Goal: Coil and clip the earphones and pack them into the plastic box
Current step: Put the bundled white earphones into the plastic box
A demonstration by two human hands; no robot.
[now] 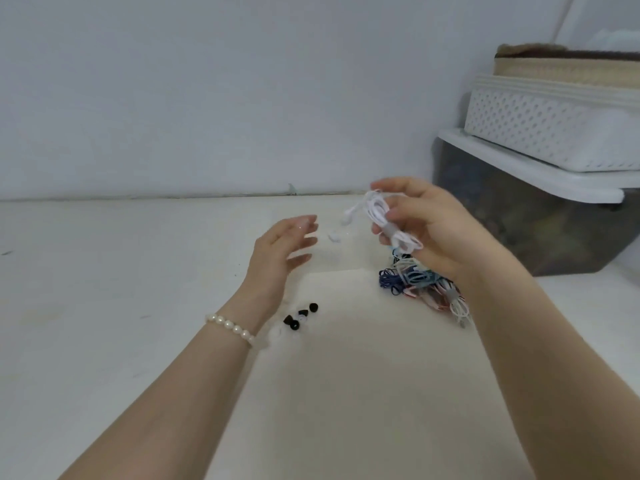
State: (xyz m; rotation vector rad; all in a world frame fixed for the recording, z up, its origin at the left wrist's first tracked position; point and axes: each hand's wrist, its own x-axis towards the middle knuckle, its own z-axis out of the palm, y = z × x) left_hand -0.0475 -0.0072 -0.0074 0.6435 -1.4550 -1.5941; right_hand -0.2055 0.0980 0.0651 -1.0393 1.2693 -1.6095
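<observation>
My right hand (424, 225) holds a coiled white earphone (381, 216) above the table, with a grey clip (389, 229) around the coil and the earbuds dangling to its left. My left hand (282, 249) hovers a little to the left of it with the fingers apart, holding nothing. Below my right hand a pile of coiled earphones (420, 285) in blue, white and pink lies on the table. The smoky plastic box (519, 230) with a white lid (526, 168) stands at the back right, closed.
A white perforated basket (554, 133) sits on the box lid, with a beige basket (568, 69) stacked on it. Several small black and clear ear tips (299, 317) lie near my left wrist. A small white piece (334, 236) lies between my hands. The wall runs behind the table.
</observation>
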